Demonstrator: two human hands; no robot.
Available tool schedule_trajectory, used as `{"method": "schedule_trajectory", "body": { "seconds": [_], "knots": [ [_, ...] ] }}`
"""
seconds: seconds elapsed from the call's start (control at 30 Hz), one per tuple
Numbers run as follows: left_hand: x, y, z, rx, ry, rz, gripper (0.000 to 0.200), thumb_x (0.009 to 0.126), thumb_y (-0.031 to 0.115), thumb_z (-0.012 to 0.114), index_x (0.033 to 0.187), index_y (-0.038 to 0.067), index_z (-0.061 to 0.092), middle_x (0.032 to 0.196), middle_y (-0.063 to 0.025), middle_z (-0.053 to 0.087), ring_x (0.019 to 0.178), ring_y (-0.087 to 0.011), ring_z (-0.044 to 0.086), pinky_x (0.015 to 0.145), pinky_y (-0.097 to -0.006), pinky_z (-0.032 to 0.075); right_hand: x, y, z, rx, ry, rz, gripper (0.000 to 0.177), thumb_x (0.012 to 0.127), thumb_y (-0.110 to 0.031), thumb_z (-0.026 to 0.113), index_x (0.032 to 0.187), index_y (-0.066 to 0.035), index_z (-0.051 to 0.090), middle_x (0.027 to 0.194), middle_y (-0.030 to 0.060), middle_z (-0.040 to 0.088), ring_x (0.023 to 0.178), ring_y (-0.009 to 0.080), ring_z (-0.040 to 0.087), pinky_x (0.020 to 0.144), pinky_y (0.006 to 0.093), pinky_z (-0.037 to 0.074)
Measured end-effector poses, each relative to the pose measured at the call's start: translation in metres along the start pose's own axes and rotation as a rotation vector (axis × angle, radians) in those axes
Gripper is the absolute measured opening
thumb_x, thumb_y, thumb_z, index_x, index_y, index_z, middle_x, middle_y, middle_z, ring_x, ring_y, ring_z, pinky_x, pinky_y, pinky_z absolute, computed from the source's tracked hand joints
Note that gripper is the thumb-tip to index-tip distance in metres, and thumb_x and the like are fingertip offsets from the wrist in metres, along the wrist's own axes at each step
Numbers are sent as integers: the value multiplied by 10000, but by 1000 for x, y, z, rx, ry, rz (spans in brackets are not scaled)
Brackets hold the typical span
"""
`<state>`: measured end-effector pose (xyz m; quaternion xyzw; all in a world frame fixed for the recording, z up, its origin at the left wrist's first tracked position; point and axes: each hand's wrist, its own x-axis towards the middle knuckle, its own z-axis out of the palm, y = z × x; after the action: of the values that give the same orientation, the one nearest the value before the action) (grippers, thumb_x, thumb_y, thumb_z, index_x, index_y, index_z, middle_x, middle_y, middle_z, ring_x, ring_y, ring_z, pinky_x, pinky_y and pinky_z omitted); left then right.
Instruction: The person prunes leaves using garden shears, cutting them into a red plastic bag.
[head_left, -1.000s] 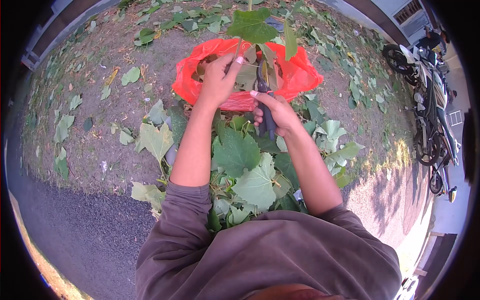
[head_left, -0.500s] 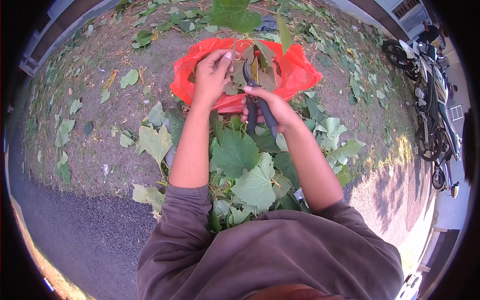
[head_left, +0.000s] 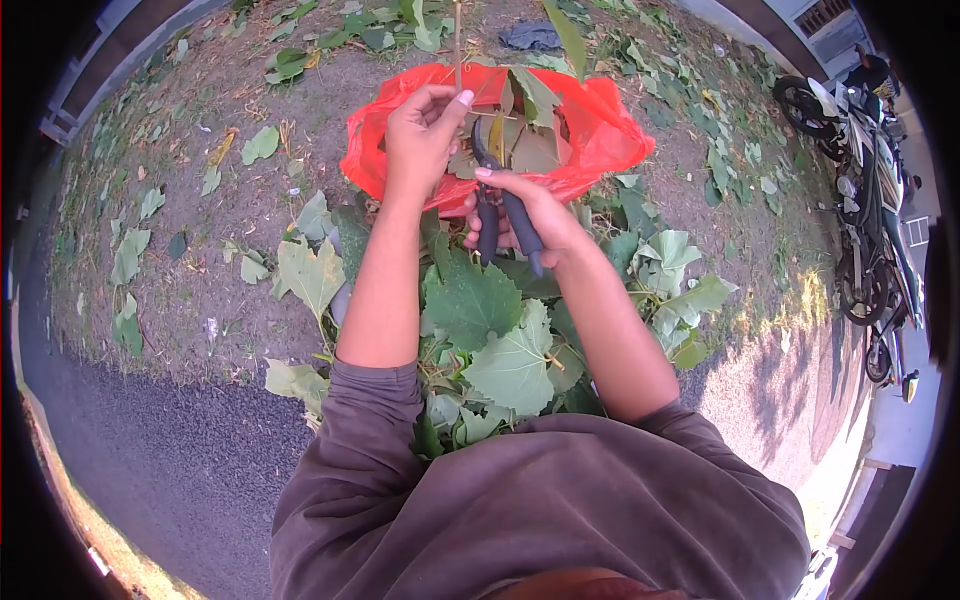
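Observation:
My left hand (head_left: 425, 135) pinches a thin brown vine stem (head_left: 458, 50) that rises upright above the left part of a red plastic bag (head_left: 605, 135). Pruning shears (head_left: 515, 220) with dark handles are in my right hand (head_left: 530, 215), their curved blade pointing up over the bag, close to the left hand's fingers. Inside the open bag lie cut leaves (head_left: 537, 148), some with pale undersides. Large green leaves (head_left: 472, 305) are heaped between my forearms, below the bag.
Loose leaves (head_left: 262, 145) are scattered over the bare soil. A dark cloth-like piece (head_left: 530, 36) lies behind the bag. Motorcycles (head_left: 865, 200) stand at the right, with a person (head_left: 868, 75) beyond them. Asphalt (head_left: 180, 440) runs along the lower left.
The stem has shifted slightly left and up, and its big leaf has mostly left the top of view. My right hand and the shears have moved a little left.

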<state>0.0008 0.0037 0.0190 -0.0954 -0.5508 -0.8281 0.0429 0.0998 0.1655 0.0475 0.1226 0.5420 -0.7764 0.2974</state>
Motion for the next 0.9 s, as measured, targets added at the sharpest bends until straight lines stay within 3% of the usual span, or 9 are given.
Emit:
{"method": "schedule_trajectory", "body": {
  "seconds": [0.13, 0.33, 0.47, 0.63, 0.9],
  "knots": [
    [3, -6, -6, 114, -43, -14, 209, 992, 165, 803, 1119, 15, 731, 911, -18, 748, 766, -62, 659, 530, -221, 484, 9, 0, 4, 142, 89, -111, 404, 967, -423, 785, 984, -43, 647, 767, 63, 675, 691, 207, 717, 657, 352, 627],
    [3, -3, -7, 238, -30, -133, 244, 984, 148, 810, 1173, 15, 732, 1032, -58, 793, 881, -99, 736, 629, -248, 572, 25, 20, -9, 247, 72, -110, 372, 977, -385, 789, 940, -64, 605, 672, 44, 609, 589, 169, 611, 628, 378, 600],
    [4, -4, -9, 267, -32, -191, 263, 983, 139, 805, 1196, 9, 720, 1084, -77, 803, 941, -118, 757, 687, -265, 610, 26, 34, -16, 217, 69, -122, 371, 974, -384, 793, 935, -67, 605, 681, 42, 607, 586, 166, 608, 617, 368, 590],
    [5, -10, -14, 241, -137, -177, 309, 987, 91, 784, 1259, -20, 689, 1115, -116, 790, 968, -157, 763, 794, -301, 653, 25, 33, -22, 254, 71, -91, 430, 1006, -470, 709, 972, -46, 643, 756, 84, 668, 683, 222, 695, 740, 401, 634],
    [6, -10, -14, 233, -178, -198, 367, 986, 25, 756, 1331, -66, 669, 1137, -157, 778, 1013, -218, 779, 913, -341, 664, 27, 32, -30, 200, -27, -43, 502, 997, -542, 691, 1023, -40, 692, 807, 87, 707, 779, 244, 754, 784, 376, 628]
  ]
}}
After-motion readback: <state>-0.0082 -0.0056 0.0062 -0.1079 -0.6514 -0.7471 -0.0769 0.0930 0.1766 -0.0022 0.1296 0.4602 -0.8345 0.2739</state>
